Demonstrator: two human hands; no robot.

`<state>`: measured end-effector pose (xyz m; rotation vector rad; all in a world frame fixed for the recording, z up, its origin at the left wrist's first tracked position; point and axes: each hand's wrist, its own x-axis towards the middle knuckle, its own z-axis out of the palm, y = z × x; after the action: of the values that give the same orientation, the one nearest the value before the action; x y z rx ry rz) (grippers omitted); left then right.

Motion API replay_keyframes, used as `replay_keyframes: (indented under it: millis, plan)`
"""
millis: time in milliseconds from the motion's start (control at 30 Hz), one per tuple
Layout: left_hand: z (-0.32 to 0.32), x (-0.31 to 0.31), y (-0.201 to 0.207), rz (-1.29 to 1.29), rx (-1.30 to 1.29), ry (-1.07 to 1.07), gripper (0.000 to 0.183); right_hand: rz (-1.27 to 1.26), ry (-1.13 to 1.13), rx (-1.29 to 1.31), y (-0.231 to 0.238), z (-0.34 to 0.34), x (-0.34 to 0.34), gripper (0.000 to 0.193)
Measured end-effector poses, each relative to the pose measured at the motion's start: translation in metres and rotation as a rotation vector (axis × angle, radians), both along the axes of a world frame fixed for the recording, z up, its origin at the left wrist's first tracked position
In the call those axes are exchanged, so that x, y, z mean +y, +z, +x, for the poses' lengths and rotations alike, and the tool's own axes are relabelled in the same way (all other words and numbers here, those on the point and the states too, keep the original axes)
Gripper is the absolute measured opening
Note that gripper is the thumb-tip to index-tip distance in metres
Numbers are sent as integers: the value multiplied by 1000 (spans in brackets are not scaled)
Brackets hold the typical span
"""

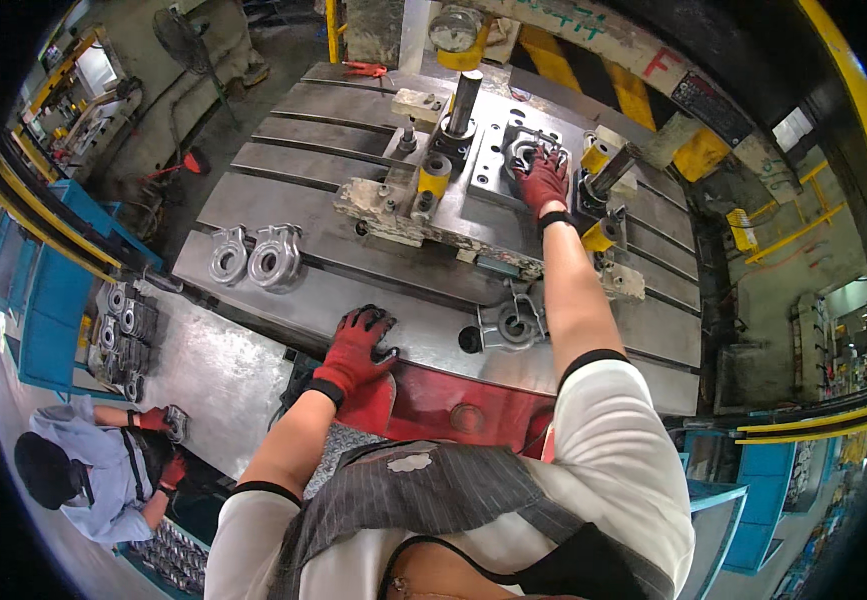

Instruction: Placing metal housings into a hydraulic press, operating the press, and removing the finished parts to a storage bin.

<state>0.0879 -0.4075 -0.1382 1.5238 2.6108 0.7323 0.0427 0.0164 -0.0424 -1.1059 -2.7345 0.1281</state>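
Note:
My right hand (543,180), in a red glove, reaches far out and grips a grey metal casting (525,150) seated in the die block (473,190) on the press table. My left hand (358,345), also red-gloved, rests flat with fingers spread on the near edge of the slotted steel table (293,200). A similar casting (513,325) lies on the table near my right forearm. Two more ring-shaped castings (258,258) sit at the table's left side.
Guide posts (463,100) and yellow blocks (433,182) stand on the die. A steel side bench (203,360) at lower left carries stacked castings (123,335). A co-worker in blue (93,475) with red gloves handles a part there. Yellow-black press frame (593,70) behind.

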Motion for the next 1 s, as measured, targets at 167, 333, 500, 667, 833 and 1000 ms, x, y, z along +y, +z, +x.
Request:
replay_keyframes:
  millis: [167, 333, 500, 667, 833, 1000]
  plan:
    - [0, 2, -3, 7, -6, -5, 60, -47, 44, -107, 17, 5, 8, 81]
    - [-3, 6, -6, 44, 44, -38, 55, 7, 236, 379, 16, 64, -19, 78]
    - [6, 0, -1, 45, 17, 11, 54, -101, 386, 341, 19, 235, -73, 54]
    - [-20, -27, -58, 624, -449, 232, 38, -411, -303, 658, -68, 434, -77, 35]
    - [4, -65, -37, 578, -1056, 555, 32, -672, -175, 433, -281, 623, -111, 45]
    - [17, -134, -119, 282, -1789, 337, 38, -1417, -417, 843, -245, 550, -150, 45]
